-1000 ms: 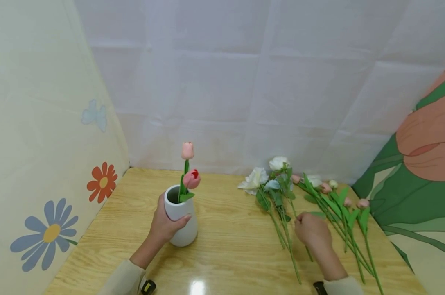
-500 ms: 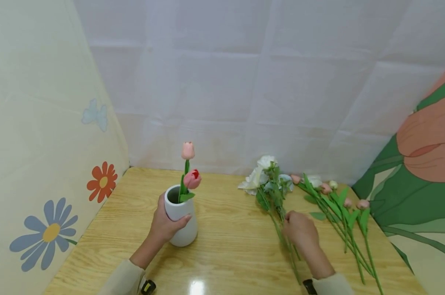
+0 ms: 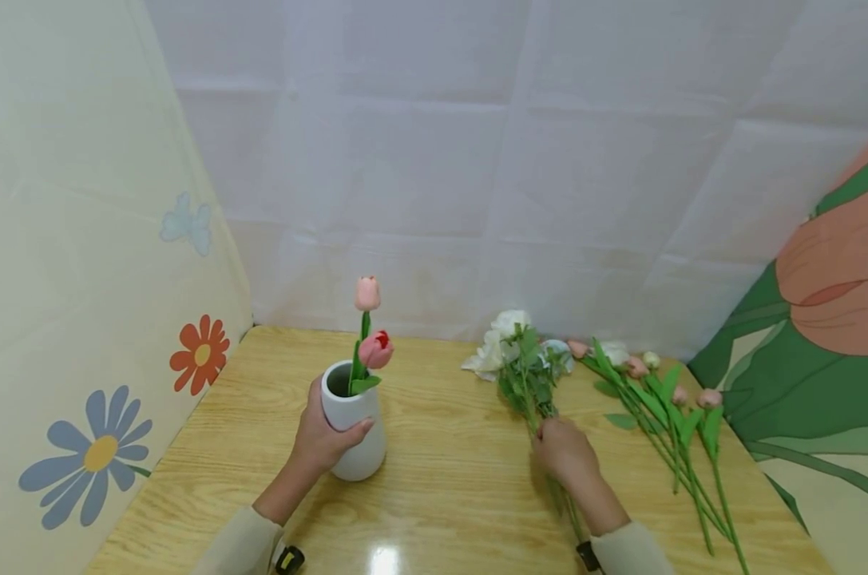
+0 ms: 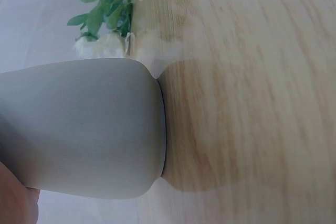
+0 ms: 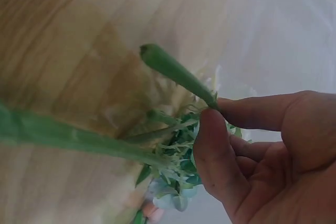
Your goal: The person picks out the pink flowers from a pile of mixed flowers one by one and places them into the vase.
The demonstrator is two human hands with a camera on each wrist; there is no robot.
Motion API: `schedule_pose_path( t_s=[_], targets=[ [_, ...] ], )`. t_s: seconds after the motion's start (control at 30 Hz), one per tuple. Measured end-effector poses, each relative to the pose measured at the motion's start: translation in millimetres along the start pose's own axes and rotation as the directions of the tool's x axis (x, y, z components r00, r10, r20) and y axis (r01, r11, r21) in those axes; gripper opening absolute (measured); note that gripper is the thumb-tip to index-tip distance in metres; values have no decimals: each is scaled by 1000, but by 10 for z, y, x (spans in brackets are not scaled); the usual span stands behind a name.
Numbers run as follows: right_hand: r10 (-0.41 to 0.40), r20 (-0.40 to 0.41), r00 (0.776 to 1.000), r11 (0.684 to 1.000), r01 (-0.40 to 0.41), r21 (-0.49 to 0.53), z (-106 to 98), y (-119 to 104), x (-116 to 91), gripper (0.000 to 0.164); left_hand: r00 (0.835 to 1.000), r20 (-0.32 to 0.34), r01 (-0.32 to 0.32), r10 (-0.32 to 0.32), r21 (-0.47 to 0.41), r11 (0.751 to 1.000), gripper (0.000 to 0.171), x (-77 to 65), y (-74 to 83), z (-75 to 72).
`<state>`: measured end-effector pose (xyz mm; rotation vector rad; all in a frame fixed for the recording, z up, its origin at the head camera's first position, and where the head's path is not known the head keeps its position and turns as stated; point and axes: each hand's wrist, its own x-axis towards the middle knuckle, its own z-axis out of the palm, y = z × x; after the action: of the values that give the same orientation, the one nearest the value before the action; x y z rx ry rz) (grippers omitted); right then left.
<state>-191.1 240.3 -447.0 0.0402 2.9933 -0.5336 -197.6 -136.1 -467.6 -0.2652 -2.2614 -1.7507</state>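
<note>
My left hand (image 3: 320, 438) grips the white vase (image 3: 360, 457), thumb across its front; the vase stands upright on the table. A light pink tulip (image 3: 367, 294) and a deeper pink tulip (image 3: 376, 350) rise out of its mouth. In the left wrist view the vase's lower body (image 4: 100, 129) meets the wood. My right hand (image 3: 566, 454) pinches the green stem (image 5: 176, 72) of a white rose (image 3: 511, 321) between thumb and index finger. That rose's head overlaps another white flower (image 3: 489, 358), with a pale blue flower (image 3: 557, 355) beside them. Other stems pass close below the hand.
Right of my right hand, several pink tulips (image 3: 709, 399) and a small cream bud (image 3: 651, 361) lie with their stems towards me. A white cloth (image 3: 434, 160) hangs behind the wooden table (image 3: 441, 511). Printed floral cloths (image 3: 81, 279) flank it on both sides.
My right hand has moved left, and the white rose whose stem it pinches has shifted left with it, over the other white flower. The left hand and vase have stayed put.
</note>
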Motion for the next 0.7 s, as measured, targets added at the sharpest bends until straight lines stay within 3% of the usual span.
schedule_pose_path(
  t_s=[0.27, 0.7],
  targets=[
    [-10, -9, 1000, 1000, 10, 28, 84, 51, -7, 37, 1000, 1, -7, 7, -1, 1000, 93, 0, 4, 0],
    [0, 32, 999, 1000, 0, 10, 128, 5, 45, 32, 1000, -2, -21, 21, -7, 1000, 94, 7, -9, -1]
  ],
)
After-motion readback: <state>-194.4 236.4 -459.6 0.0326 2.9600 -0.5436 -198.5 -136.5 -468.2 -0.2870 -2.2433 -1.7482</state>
